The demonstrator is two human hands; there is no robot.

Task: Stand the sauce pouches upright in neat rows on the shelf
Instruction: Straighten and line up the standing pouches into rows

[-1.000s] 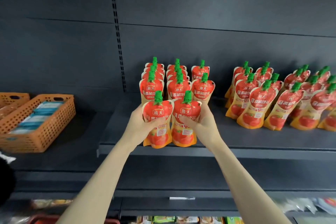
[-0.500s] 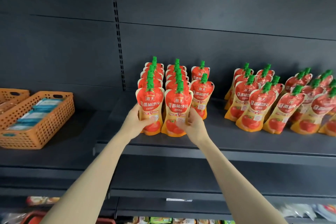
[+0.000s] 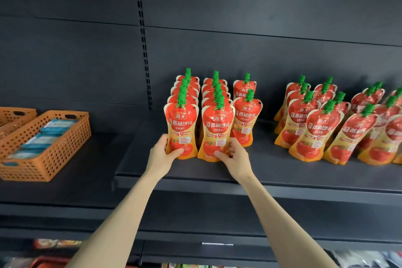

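Note:
Red and orange tomato sauce pouches with green caps stand in three rows on the dark shelf [image 3: 272,172]. My left hand [image 3: 162,154] grips the base of the front pouch of the left row [image 3: 181,125]. My right hand [image 3: 233,156] grips the base of the front pouch of the middle row [image 3: 217,128]. Both held pouches stand upright on the shelf, side by side. The right row [image 3: 247,113] holds two pouches, set further back. A looser group of pouches [image 3: 315,128] leans at the right of the shelf.
An orange perforated basket [image 3: 50,159] with pale blue packets sits on the lower shelf section at the left, with a second basket [image 3: 13,113] behind it. Packaged goods show on the shelf below, at the bottom edge.
Both hands carried the two pouches away from me and set them down at the front of the left and middle rows. They now grip lower on the pouches.

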